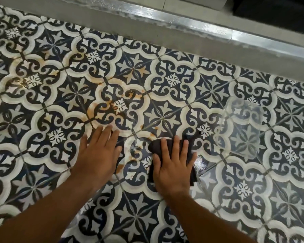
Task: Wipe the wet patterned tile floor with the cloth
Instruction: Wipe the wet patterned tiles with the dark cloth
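Floor (209, 88): blue-and-white patterned tiles, glossy and wet-looking, filling nearly the whole view.
Threshold (182, 16): grey band with a shiny metal strip, slanting across the far edge.
Stains (130, 95): orange-brown marks on the tiles left of centre, far of the 2 hands.
Glare patch (240, 130): pale reflection on tiles right of the cloth.
Left hand (98, 153): spread flat, fingers straight, palm down on bare tile, holding nothing.
Right hand (174, 165): spread flat, fingers straight, pressing on the cloth.
Cloth (155, 146): dark, crumpled, on the floor under the right hand, near centre, apart from the left hand.
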Demonstrator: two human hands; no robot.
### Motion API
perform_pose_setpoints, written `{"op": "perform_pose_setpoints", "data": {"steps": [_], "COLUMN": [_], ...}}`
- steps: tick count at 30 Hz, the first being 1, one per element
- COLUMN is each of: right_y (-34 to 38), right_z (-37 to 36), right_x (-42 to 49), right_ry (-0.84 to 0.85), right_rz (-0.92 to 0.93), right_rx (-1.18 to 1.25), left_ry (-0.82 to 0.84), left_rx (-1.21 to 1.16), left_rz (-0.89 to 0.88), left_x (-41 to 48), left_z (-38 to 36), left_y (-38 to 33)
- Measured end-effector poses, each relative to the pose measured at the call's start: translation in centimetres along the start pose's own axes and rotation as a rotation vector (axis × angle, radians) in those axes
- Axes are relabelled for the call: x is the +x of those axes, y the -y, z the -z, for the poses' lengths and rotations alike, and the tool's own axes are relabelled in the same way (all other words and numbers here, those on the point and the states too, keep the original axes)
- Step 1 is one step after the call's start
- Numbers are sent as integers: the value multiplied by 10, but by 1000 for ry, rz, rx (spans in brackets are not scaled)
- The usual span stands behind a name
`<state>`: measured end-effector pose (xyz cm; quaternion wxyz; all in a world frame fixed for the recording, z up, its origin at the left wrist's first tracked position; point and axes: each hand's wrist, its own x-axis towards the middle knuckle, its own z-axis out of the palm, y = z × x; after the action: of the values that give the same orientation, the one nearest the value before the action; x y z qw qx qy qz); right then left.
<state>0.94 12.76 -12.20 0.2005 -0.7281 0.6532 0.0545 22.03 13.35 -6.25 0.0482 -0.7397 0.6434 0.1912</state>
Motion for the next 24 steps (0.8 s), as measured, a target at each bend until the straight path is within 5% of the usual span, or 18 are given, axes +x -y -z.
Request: {"op": "perform_pose_setpoints", "data": {"steps": [8, 15, 24], "right_y": [8, 13, 76], "right_z": [-5, -8, -11], "right_x": [5, -4, -27], "right_ry": [-11, 14, 16], "right_rz": [352, 96, 105], "right_rx": [-97, -43, 317], "left_ry": [58, 17, -167], "left_rx": [48, 16, -267], "left_rz": [33, 28, -1], "left_x": [-17, -16, -40], "left_z": [-5, -8, -6], "left_y": [27, 23, 16]}}
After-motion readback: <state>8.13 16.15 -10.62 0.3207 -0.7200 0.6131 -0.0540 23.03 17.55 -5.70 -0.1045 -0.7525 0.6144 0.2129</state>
